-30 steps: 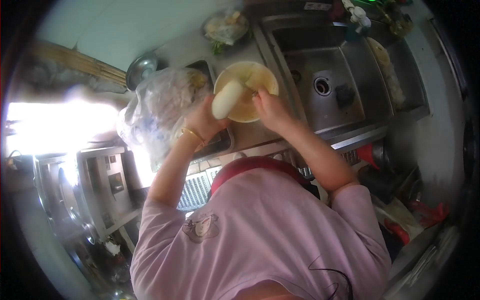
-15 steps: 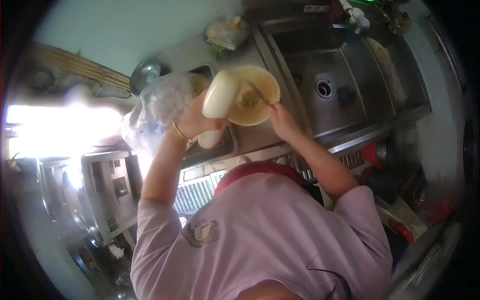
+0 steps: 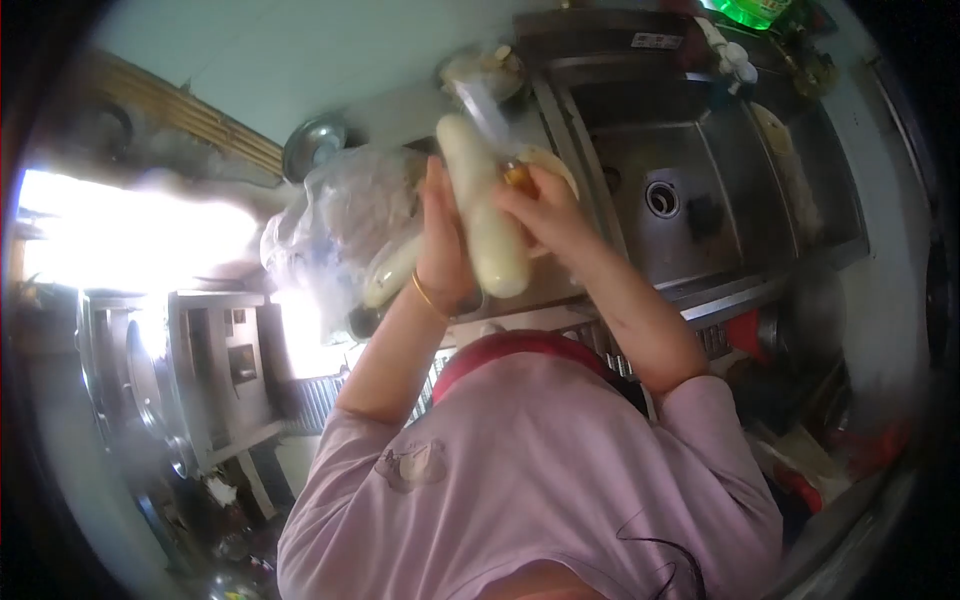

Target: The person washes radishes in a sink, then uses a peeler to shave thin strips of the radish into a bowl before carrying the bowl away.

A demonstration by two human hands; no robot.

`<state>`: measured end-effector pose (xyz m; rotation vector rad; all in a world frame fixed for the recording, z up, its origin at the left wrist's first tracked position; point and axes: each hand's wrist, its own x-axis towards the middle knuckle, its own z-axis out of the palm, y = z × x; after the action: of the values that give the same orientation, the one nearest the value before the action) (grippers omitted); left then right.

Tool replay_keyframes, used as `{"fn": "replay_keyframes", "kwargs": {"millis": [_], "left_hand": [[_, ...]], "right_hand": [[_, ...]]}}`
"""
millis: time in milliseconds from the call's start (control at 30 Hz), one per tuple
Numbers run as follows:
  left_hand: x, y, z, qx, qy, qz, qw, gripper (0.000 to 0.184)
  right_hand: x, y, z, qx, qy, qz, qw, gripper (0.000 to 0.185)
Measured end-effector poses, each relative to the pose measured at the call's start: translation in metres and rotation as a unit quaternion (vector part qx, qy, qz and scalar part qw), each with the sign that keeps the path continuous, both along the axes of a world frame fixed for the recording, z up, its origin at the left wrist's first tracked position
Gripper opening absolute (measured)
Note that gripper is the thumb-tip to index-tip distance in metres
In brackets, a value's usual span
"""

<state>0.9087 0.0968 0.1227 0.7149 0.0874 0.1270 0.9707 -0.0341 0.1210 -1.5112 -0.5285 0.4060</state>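
Observation:
A long, pale bottle gourd (image 3: pixel 480 205) is raised between my hands above the counter. My left hand (image 3: pixel 442 240) supports its left side, fingers straight along it and thumb hidden. My right hand (image 3: pixel 545 210) is closed around the brown handle of a knife (image 3: pixel 518 178), its thumb side against the gourd. The blurred blade points up and away from me. Behind the right hand, a pale bowl (image 3: pixel 560 168) is mostly covered. Another pale gourd (image 3: pixel 392 272) lies left of my left wrist, beside a clear plastic bag (image 3: pixel 335 215).
To the right is a steel sink (image 3: pixel 650 150) with a drain and a white tap (image 3: pixel 738 62). A bagged bundle (image 3: pixel 485 75) sits at the back of the counter. A metal lid or bowl (image 3: pixel 315 145) stands by the wall, and a green bottle (image 3: pixel 750 10) is at the top right.
The gourd has swung more upright and rightward, now in front of the bowl. The knife has come up out of the bowl, and my right hand has moved against the gourd. My left fingers have straightened.

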Motion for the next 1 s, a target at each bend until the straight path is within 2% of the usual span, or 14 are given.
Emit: {"fn": "replay_keyframes", "kwargs": {"millis": [33,67,133,200,333,367,467,500,600,633,733,800,933,1000], "left_hand": [[0.001,0.019,-0.002,-0.073,0.061,-0.098,0.991,0.063],[0.004,0.035,-0.007,-0.148,0.117,-0.193,0.963,0.058],[0.011,0.051,-0.025,-0.133,0.159,-0.153,0.966,0.057],[0.012,0.059,-0.029,-0.169,0.155,-0.111,0.967,0.052],[0.013,0.075,-0.029,-0.171,0.121,0.032,0.977,0.051],[0.013,0.082,-0.036,-0.187,0.112,0.007,0.976,0.053],[0.014,0.075,-0.026,-0.172,0.181,0.068,0.966,0.057],[0.013,0.074,-0.025,-0.212,0.147,0.029,0.966,0.039],[0.01,0.062,-0.015,-0.184,0.227,0.09,0.952,0.039],[0.01,0.056,-0.011,-0.194,0.196,0.112,0.955,0.039],[0.005,0.078,-0.031,-0.249,0.121,0.052,0.959,0.039],[0.01,0.077,-0.027,-0.216,0.144,0.083,0.962,0.045],[0.008,0.071,-0.029,-0.185,0.148,0.033,0.971,0.05],[0.012,0.068,-0.03,-0.2,0.164,-0.007,0.966,0.052]], "right_hand": [[-0.004,0.002,0.007,-0.09,-0.063,-0.043,0.993,0.035],[-0.006,0.001,0.013,-0.102,-0.024,-0.036,0.994,0.035],[-0.005,0.001,0.021,-0.128,0.051,-0.019,0.99,0.033],[-0.003,-0.008,-0.009,-0.111,-0.148,-0.093,0.978,0.026],[-0.04,-0.025,0.003,-0.201,-0.274,-0.085,0.937,0.021],[-0.047,-0.026,0.003,-0.214,-0.31,-0.075,0.923,0.021],[-0.059,-0.014,0.015,-0.217,-0.359,-0.041,0.907,0.024],[-0.058,-0.009,0.016,-0.244,-0.369,-0.036,0.896,0.025],[-0.048,-0.009,0.011,-0.295,-0.286,-0.023,0.911,0.024],[-0.042,-0.013,-0.001,-0.297,-0.233,-0.026,0.926,0.025],[-0.022,-0.046,-0.069,-0.302,-0.081,-0.029,0.949,0.028],[-0.017,-0.067,-0.095,-0.308,0.003,-0.028,0.951,0.03],[-0.047,-0.043,-0.018,-0.196,-0.132,-0.036,0.971,0.022],[-0.051,-0.03,0.013,-0.178,-0.239,-0.009,0.954,0.02]]}}
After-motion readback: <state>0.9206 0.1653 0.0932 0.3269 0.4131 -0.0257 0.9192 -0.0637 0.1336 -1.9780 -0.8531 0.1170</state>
